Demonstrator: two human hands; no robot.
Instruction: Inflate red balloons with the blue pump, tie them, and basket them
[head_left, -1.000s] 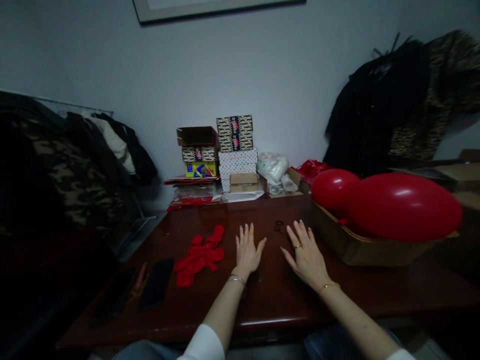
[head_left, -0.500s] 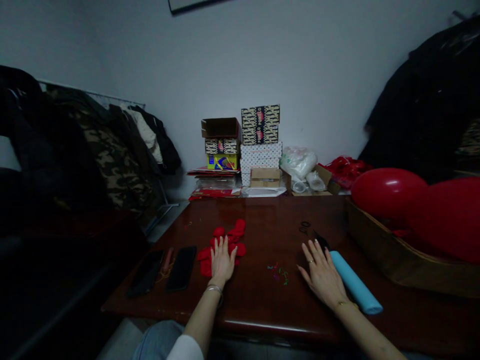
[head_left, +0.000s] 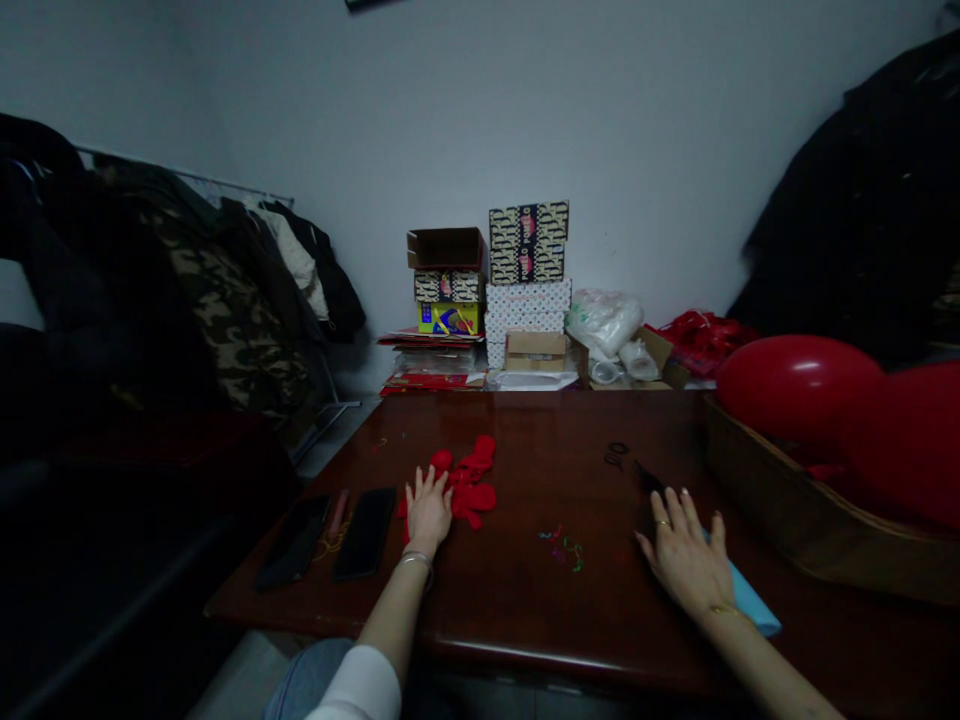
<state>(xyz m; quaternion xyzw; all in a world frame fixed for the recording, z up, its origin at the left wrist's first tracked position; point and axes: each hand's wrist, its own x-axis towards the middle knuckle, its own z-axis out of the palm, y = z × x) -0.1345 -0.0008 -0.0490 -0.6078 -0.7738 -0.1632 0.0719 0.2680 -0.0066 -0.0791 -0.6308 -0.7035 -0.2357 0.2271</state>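
My left hand (head_left: 427, 510) rests with its fingers spread on a pile of flat red uninflated balloons (head_left: 466, 480) on the dark wooden table (head_left: 525, 610). My right hand (head_left: 686, 557) lies flat and open on top of a light blue cylinder (head_left: 750, 602), covering most of it. Small coloured bits (head_left: 562, 545) lie between my hands. A black pair of scissors (head_left: 626, 462) lies ahead of my right hand.
Two dark phones (head_left: 330, 535) lie left of my left hand. A cardboard tray (head_left: 795, 510) with inflated red balloons (head_left: 799, 385) stands at the right. Stacked boxes (head_left: 495, 290) and plastic bags (head_left: 604, 325) line the back wall. Coats (head_left: 202, 290) hang at left.
My left hand moved left onto the red balloon pile. My right hand shifted right and came down onto the blue cylinder. The camera view swung left.
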